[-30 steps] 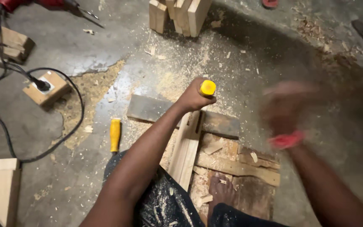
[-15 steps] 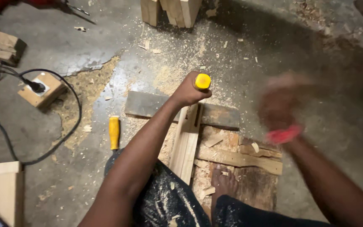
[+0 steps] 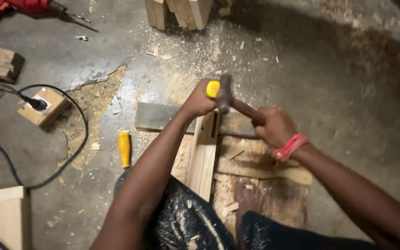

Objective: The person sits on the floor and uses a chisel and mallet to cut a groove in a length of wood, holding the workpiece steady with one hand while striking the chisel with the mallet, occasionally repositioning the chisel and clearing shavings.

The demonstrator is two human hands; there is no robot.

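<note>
A person's left hand [image 3: 199,101] gripped a yellow-handled chisel [image 3: 213,89] upright over a pale wooden piece [image 3: 203,155], while the right hand [image 3: 274,126], clenched on a hammer [image 3: 230,101], brought its head against the chisel's top. A second yellow-handled tool [image 3: 124,148] lay on the floor, left of the left forearm.

Left hand [image 3: 199,99] gripping yellow-handled chisel [image 3: 213,89], upright over pale wood strip [image 3: 204,155]. Right hand [image 3: 274,126] holds hammer [image 3: 225,95], head touching chisel butt. Spare yellow-handled tool [image 3: 124,148] at 9 o'clock, socket block [image 3: 42,106] beyond it.
</note>
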